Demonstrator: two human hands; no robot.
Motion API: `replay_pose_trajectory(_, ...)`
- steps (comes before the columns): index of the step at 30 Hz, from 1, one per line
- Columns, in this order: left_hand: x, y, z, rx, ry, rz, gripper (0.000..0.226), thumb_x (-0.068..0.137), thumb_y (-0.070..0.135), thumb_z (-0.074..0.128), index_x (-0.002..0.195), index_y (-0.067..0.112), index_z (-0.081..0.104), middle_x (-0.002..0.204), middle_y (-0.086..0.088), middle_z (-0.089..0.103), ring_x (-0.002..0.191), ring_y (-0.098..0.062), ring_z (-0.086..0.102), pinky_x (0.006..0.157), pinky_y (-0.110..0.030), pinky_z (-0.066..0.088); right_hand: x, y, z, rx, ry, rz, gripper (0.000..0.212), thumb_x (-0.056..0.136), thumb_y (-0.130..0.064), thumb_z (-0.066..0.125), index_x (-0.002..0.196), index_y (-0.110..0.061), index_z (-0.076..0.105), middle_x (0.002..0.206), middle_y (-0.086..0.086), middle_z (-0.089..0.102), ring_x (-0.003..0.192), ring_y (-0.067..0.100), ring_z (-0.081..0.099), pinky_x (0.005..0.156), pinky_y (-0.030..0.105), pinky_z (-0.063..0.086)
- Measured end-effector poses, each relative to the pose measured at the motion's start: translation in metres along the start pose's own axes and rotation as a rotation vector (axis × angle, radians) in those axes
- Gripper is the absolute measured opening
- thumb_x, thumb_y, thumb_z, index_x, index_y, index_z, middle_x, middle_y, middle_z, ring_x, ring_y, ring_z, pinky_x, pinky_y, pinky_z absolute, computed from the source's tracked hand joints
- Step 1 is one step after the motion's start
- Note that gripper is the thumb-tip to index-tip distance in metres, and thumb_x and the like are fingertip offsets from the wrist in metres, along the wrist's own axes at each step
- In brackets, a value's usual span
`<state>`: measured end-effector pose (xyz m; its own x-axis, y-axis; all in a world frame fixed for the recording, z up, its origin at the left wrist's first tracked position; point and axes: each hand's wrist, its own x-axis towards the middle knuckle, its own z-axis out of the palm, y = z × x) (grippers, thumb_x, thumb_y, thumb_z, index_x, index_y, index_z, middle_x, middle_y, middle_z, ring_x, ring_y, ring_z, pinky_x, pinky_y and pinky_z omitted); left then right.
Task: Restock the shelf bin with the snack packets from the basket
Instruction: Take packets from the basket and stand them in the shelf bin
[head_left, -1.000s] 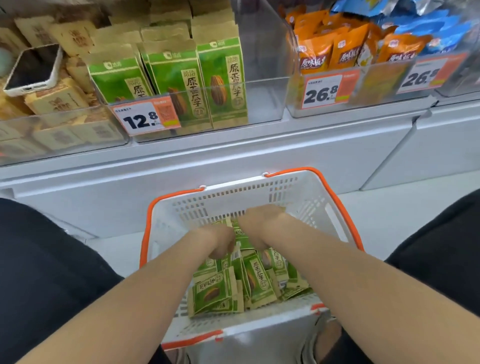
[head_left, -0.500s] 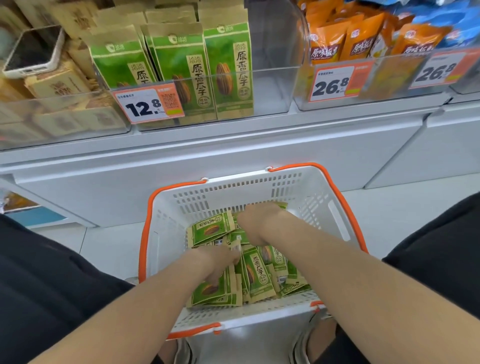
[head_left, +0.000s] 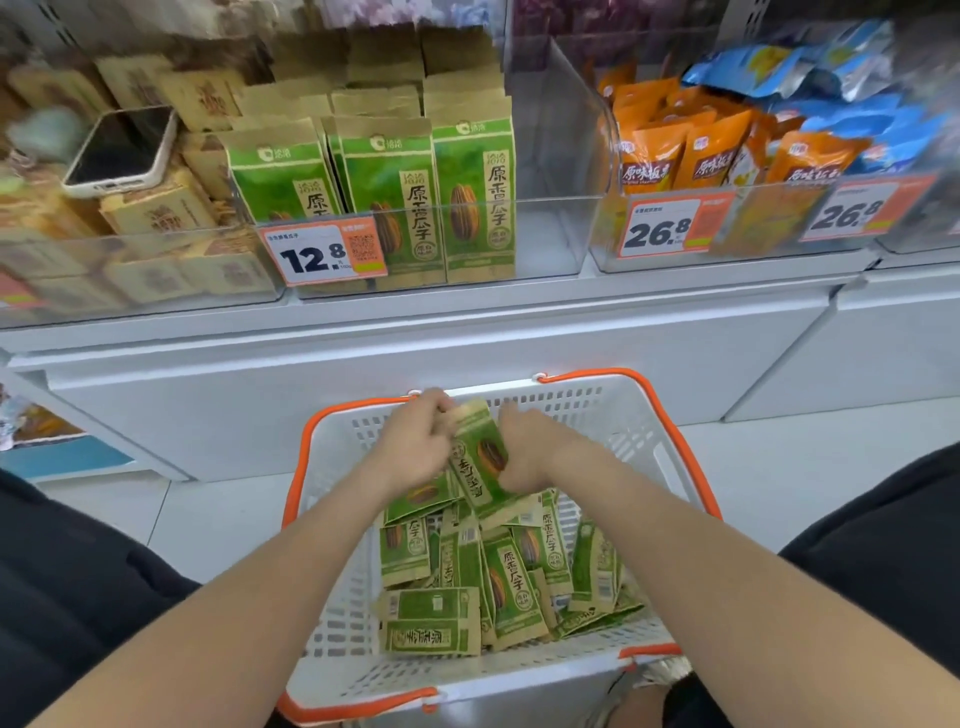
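Just above the far rim of a white, orange-edged basket, a person's 2 bare forearms reach forward side by side, and both hands meet on 1 green snack packet. It is held tilted, its paper top pointing away from the person. The left hand curls its fingers round the packet's left edge near the top and grips it. The right hand lies against the packet's right edge with fingers reaching forward; blur makes it impossible to tell whether it pinches or only steadies.

Directly beneath the grip, and nearer the person, a loose pile of matching packets covers the basket floor, overlapping at all angles. About a dozen show, though an exact count cannot be made.

Beyond and above the grip stands the clear shelf bin, where 3 rows of the same packets stand upright across its left and middle. 1 price tag reading 12.8 hangs on its front.

Up and to the left of the grip, 1 phone lies face up on brown packets. Up and to the right, orange packets and blue packets sit behind 2 tags reading 26.8.
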<state>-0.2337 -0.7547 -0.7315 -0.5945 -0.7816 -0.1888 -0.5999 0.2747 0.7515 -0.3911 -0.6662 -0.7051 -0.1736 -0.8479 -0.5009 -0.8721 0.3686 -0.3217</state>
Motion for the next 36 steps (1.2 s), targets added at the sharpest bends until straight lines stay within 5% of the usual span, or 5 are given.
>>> replay_pose_trajectory(5, -0.001, 0.016, -0.019, -0.377, 0.288, -0.125, 0.010, 0.102, 0.005, 0.054, 0.095, 0.010, 0.059, 0.095, -0.015, 0.070, 0.081, -0.029, 0.076, 0.066, -0.048, 0.065, 0.007, 0.013, -0.026, 0.475, 0.089, -0.092, 0.043, 0.086, -0.023, 0.082, 0.124, -0.021, 0.063, 0.110, 0.002, 0.074, 0.093, 0.015, 0.072, 0.089, 0.038, 0.061)
replay_pose_trajectory(12, -0.012, 0.040, -0.038, 0.259, 0.366, 0.344, 0.029, 0.090, 0.032, 0.058, 0.118, 0.031, 0.063, 0.108, 0.015, 0.066, 0.105, -0.010, 0.056, 0.095, -0.038, 0.044, -0.008, -0.006, -0.065, 0.189, 0.238, -0.254, 0.035, 0.072, -0.038, 0.094, 0.102, -0.027, 0.078, 0.088, -0.008, 0.069, 0.084, 0.016, 0.066, 0.072, 0.033, 0.054)
replay_pose_trajectory(16, -0.010, 0.050, -0.047, 0.211, 0.333, 0.427, 0.039, 0.108, 0.051, 0.029, 0.085, 0.034, 0.055, 0.068, 0.011, 0.057, 0.066, -0.013, 0.055, 0.063, -0.041, 0.048, -0.025, -0.018, -0.095, 0.496, 0.427, -0.251, 0.043, 0.061, -0.031, 0.100, 0.093, -0.027, 0.073, 0.082, -0.001, 0.076, 0.071, 0.013, 0.073, 0.061, 0.036, 0.061)
replay_pose_trajectory(23, -0.011, 0.098, -0.064, 0.004, 0.636, 0.415, 0.044, 0.108, 0.053, 0.022, 0.088, 0.019, 0.043, 0.065, 0.011, 0.045, 0.058, -0.015, 0.044, 0.060, -0.042, 0.017, -0.052, -0.047, -0.133, 1.165, 0.784, -0.367, 0.042, 0.080, -0.019, 0.091, 0.114, -0.015, 0.067, 0.089, 0.001, 0.081, 0.084, 0.017, 0.079, 0.075, 0.035, 0.064)
replay_pose_trajectory(36, 0.029, 0.175, -0.149, 0.295, 0.949, 0.583, 0.014, 0.102, 0.012, 0.046, 0.105, 0.017, 0.059, 0.103, -0.002, 0.060, 0.093, -0.026, 0.050, 0.078, -0.041, 0.035, -0.059, -0.056, -0.219, 0.768, 1.122, -0.648, 0.031, 0.101, -0.026, 0.068, 0.125, -0.013, 0.054, 0.115, -0.008, 0.074, 0.107, 0.010, 0.072, 0.092, 0.051, 0.058)
